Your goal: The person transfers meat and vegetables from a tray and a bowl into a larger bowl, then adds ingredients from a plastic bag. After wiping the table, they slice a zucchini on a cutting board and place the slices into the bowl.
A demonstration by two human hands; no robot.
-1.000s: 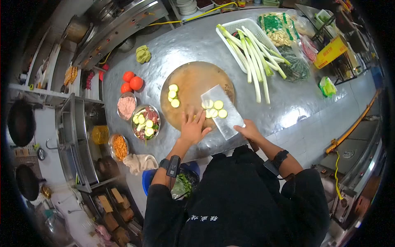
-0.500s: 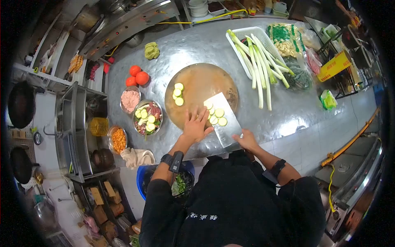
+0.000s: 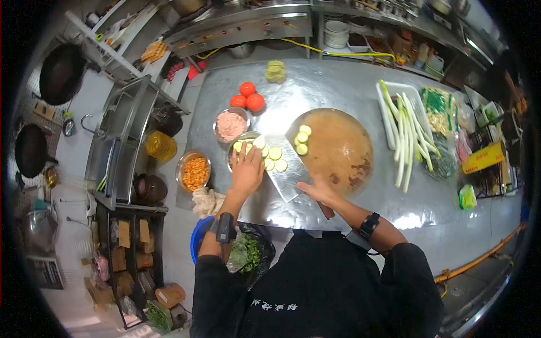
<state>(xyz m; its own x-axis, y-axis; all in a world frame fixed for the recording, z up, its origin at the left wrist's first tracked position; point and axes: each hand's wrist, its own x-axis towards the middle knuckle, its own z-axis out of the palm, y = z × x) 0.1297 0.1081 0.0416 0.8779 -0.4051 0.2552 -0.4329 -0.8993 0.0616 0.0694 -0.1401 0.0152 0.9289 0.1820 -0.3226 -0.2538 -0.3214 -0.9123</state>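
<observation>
My right hand (image 3: 319, 192) grips a cleaver (image 3: 288, 179), its broad blade lying nearly flat between the cutting board and a metal bowl. Several pale green zucchini slices (image 3: 275, 154) rest on the blade. My left hand (image 3: 248, 172) is open, fingers stretched over the rim of the bowl (image 3: 230, 160) and beside the blade's far end. More zucchini slices show in that bowl around my fingertips; the rest of its contents is mostly hidden by my hand. On the left edge of the round wooden cutting board (image 3: 338, 146) lies a short row of zucchini slices (image 3: 302, 138).
Left of the board are a bowl of minced meat (image 3: 231, 125), tomatoes (image 3: 255, 102), a bowl of orange bits (image 3: 195, 173) and a cloth (image 3: 207, 203). A white basket (image 3: 385, 115) with leeks (image 3: 407, 141) stands right. A blue bin (image 3: 198, 239) sits below the table edge.
The cleaver with its zucchini slices has moved left off the board to the bowl's edge. My left hand has shifted from the board to the bowl. The camera view has turned.
</observation>
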